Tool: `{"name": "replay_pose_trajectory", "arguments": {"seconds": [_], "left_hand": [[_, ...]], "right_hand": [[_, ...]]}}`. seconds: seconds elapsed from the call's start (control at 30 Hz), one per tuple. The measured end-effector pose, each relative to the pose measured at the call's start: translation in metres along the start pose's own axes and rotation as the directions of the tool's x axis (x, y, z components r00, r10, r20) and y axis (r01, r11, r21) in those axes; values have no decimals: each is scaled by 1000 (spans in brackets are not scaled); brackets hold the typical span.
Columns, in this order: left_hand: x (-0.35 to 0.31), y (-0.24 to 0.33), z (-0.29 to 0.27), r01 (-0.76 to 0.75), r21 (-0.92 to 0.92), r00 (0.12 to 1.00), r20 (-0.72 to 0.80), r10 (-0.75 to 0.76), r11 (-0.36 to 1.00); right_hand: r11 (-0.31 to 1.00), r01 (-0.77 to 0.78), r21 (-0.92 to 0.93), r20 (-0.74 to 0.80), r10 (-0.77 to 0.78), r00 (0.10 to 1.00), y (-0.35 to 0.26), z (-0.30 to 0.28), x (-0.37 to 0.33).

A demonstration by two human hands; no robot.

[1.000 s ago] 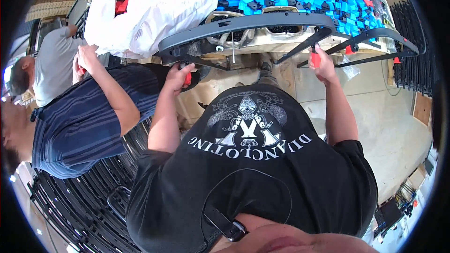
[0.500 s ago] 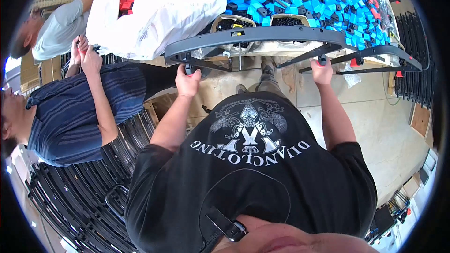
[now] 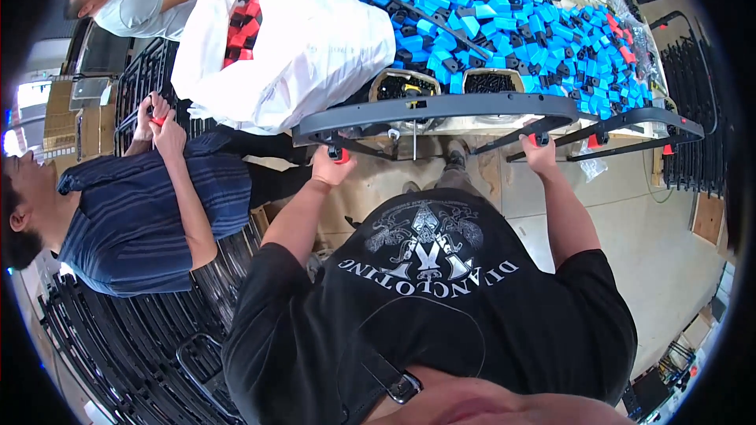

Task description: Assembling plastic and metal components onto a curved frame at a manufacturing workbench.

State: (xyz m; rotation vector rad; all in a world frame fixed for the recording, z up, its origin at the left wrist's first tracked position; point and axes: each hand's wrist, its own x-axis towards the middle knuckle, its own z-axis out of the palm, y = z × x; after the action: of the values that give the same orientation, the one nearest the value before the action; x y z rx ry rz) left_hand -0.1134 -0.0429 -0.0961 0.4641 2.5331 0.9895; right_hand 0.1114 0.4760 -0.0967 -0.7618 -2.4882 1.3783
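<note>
A black curved metal frame (image 3: 441,107) spans the space in front of me, along the near side of the parts table. My left hand (image 3: 332,167) is closed around a red-and-black plastic piece (image 3: 339,154) at the frame's left end. At its right side, my right hand (image 3: 539,154) grips a similar red-and-black piece (image 3: 540,140). My fingers partly cover both pieces. A second black frame section (image 3: 630,120) reaches farther right, with another red-and-black piece (image 3: 596,140) on it. A thin metal rod (image 3: 415,142) hangs below the frame's middle.
Blue and black plastic pieces (image 3: 504,24) heap on the table. Beside them lies a white bag (image 3: 315,47) with red pieces (image 3: 242,24). Two boxes of small black parts (image 3: 492,82) stand at the near edge. A co-worker in dark stripes (image 3: 142,212) is close on my left; another person (image 3: 150,8) is beyond.
The table, frame and both my hands sit lower in the picture, and the left end of the frame is farther right. Both hands keep their grip on the red-and-black pieces.
</note>
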Motion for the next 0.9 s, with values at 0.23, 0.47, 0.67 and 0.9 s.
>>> {"name": "replay_pose_trajectory", "arguments": {"seconds": [0.23,0.47,0.67,0.9], "left_hand": [[3,9,6,-86,-136,991,-110,71,987],[-2,4,5,-120,-181,987,-132,96,976],[-6,29,-21,188,32,973,129,-190,982],[-48,183,-126,-20,567,800,503,-328,823]], "right_hand": [[982,-169,87,112,159,981,-9,-17,-8],[972,-111,209,56,101,993,-163,-152,-3],[911,394,121,12,-399,917,-343,-69,80],[652,675,-346,673,-328,662,-319,85,197]]}}
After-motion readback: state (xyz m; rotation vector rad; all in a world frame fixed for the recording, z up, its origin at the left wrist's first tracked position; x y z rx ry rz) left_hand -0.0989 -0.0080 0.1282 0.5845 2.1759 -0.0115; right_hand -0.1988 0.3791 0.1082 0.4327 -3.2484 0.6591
